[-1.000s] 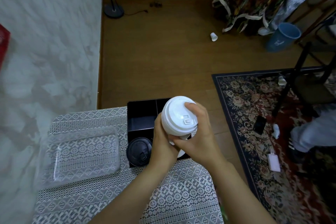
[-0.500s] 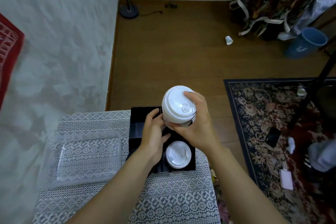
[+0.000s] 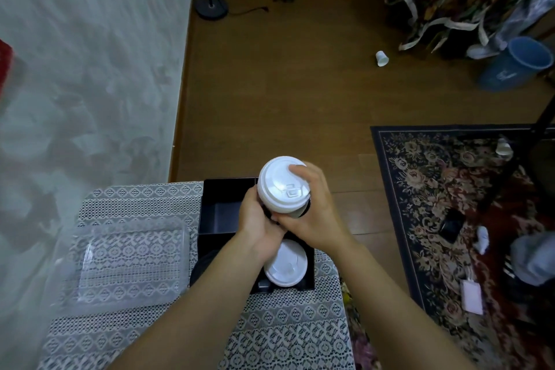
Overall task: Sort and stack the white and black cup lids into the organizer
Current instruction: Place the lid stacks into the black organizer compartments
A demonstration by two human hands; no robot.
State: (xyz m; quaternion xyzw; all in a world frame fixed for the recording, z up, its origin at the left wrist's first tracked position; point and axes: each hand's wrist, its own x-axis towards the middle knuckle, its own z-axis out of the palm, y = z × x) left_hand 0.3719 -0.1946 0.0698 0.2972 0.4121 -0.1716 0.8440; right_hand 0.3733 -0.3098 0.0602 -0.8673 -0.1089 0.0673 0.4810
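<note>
1. Right hand (image 3: 312, 216) grips a stack of lids (image 3: 280, 186) from the right, with one fingertip laid on the white top lid and the palm wrapped against the side.
2. The left hand (image 3: 258, 219) grips the same stack from the left and from below, its fingers curled round the lower edge. The two hands touch under the stack.
3. The stack is held in the air over the far right part of the black organizer (image 3: 222, 213). A dark rim shows beneath the white lids, but I cannot tell what it belongs to.
4. A white lid (image 3: 285, 264) lies top up in the organizer's near right compartment, partly covered by the left wrist.
5. A black lid (image 3: 201, 264) sits in the near left compartment, mostly hidden behind the left forearm.
6. The organizer stands at the far right of the desk (image 3: 150, 339), which is covered with a white lace cloth.
7. A clear plastic tray (image 3: 129, 261) lies just beside the organizer, to its left.
8. Beyond the desk is a wooden floor (image 3: 285, 93) with a patterned rug (image 3: 435, 189) on the right.
9. A small white cup (image 3: 381, 58) lies on its side on the floor, well apart from the desk, and a blue bucket (image 3: 516, 66) stands at the far right.
</note>
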